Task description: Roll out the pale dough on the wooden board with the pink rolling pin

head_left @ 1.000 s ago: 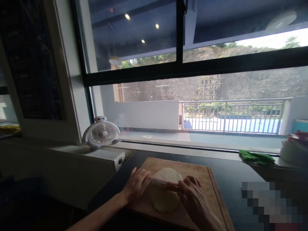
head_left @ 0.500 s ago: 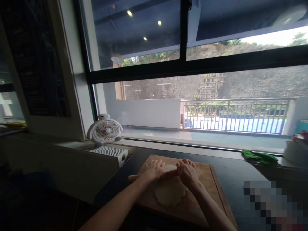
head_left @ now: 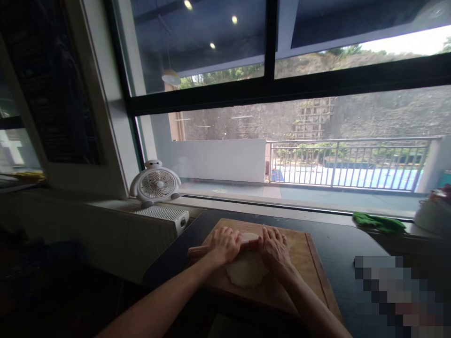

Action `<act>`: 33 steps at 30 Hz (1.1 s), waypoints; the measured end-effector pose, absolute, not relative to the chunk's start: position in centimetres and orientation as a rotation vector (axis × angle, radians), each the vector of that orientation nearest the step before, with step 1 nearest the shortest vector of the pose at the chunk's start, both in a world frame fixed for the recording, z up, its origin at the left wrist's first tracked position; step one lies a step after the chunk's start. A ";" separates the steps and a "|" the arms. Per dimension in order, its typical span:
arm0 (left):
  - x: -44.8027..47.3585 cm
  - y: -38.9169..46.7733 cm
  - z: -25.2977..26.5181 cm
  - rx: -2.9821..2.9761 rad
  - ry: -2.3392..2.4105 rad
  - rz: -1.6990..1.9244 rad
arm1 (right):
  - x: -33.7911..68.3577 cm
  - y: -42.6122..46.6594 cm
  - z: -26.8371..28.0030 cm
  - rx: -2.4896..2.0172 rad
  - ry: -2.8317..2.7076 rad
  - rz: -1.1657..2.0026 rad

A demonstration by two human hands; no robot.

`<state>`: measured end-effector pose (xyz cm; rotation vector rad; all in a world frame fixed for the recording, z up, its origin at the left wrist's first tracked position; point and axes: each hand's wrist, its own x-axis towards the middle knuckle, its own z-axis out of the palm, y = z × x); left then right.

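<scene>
A wooden rolling pin (head_left: 198, 252) lies crosswise over a flat, pale sheet of dough (head_left: 246, 271). My left hand (head_left: 225, 244) is closed over the left part of the pin, whose end sticks out beyond the wrist. Farther right, my right hand (head_left: 275, 246) rests over the other part of the pin, fingers bent forward and down over it. Between both hands a short stretch of the pin shows, with dough visible beyond it and nearer to me. The right end of the pin is hidden under my right hand. Beneath everything is a wooden board (head_left: 301, 263).
The board stands on a dark table (head_left: 338, 253) beside a large window. A white fan (head_left: 157, 183) sits at the left on the sill side, above a white grilled unit (head_left: 164, 215). A green cloth (head_left: 380, 223) and a white container (head_left: 435, 213) are at the right.
The view has tilted down slightly, so the scene sits higher. My left hand's fingers are more curled over the rolling pin. Both hands stay on the pin.
</scene>
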<state>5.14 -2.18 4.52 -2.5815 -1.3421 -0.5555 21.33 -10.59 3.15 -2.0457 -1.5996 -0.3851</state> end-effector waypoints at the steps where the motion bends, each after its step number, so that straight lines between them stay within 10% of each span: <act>1: 4.6 -3.1 4.3 -2.598 -1.267 -0.575 | 21.3 -11.3 2.9 -2.049 -1.611 -0.390; 22: 5.5 7.0 5.0 -2.681 -1.574 -0.432 | 21.8 -1.0 5.9 -2.308 -1.714 -0.050; 33: 3.3 -3.2 4.4 -2.726 -1.195 -0.573 | 20.7 -11.5 3.7 -2.139 -1.740 -0.316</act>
